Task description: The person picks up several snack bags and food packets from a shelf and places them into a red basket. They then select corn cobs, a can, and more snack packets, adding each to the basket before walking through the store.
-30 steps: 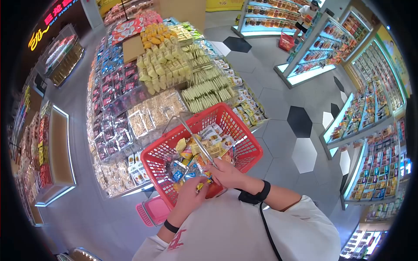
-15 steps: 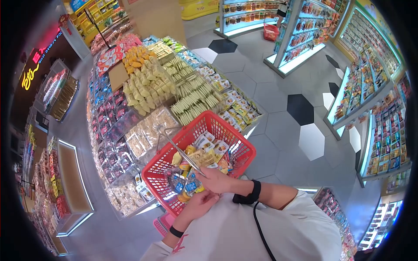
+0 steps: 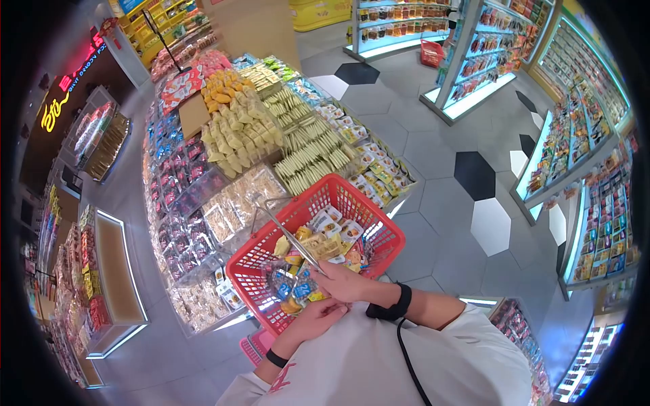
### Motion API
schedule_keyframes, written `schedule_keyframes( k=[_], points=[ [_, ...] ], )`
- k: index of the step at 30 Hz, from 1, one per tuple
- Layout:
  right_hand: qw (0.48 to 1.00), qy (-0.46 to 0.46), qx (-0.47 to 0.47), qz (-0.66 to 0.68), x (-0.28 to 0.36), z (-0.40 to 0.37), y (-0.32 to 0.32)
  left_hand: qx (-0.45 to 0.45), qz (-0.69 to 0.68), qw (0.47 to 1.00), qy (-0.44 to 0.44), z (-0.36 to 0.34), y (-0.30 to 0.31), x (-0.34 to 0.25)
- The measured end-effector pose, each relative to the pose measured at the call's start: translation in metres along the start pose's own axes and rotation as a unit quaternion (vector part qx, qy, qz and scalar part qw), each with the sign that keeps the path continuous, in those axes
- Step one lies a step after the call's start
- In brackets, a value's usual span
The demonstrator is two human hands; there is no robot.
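A red plastic basket (image 3: 391,238) with metal handles sits in front of my body, holding several wrapped snack packs (image 3: 323,238), blue, yellow and white. My right hand (image 3: 340,279) is closed round the metal basket handle (image 3: 290,237) over the basket's near side. Beside it, near the basket's near edge, is my left hand (image 3: 315,321), its fingers curled toward the right wrist; what they hold, if anything, is hidden. Just beyond the basket, a display stand bears stacks of green-white packets (image 3: 313,154), cream bags (image 3: 240,135) and clear bags (image 3: 237,203).
Lit shelves (image 3: 474,61) stand at the upper right, with another red basket (image 3: 432,53) on the floor beside them. More racks (image 3: 599,223) line the right. A lit counter (image 3: 116,284) stands on the left. A pink basket (image 3: 256,346) is low, below the red one.
The surroundings and the basket have shifted slightly right in view. Both hands keep nearly the same pose, the right one still on the handle.
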State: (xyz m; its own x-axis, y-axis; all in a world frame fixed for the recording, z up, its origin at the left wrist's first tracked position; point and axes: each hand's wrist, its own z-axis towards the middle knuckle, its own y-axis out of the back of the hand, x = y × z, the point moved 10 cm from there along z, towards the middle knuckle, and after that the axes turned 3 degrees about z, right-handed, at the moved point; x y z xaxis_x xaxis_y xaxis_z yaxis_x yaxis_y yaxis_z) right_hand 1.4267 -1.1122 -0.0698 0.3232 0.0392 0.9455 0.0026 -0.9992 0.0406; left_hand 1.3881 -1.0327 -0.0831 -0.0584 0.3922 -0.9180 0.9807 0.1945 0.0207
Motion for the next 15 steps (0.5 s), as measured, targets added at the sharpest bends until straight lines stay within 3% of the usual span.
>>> schedule_keyframes(
  k=[15],
  points=[
    [0.998, -0.051, 0.0, -0.029, 0.003, -0.002, 0.003, 0.075, -0.011, 0.997, -0.019, -0.006, -0.006, -0.005]
  ],
)
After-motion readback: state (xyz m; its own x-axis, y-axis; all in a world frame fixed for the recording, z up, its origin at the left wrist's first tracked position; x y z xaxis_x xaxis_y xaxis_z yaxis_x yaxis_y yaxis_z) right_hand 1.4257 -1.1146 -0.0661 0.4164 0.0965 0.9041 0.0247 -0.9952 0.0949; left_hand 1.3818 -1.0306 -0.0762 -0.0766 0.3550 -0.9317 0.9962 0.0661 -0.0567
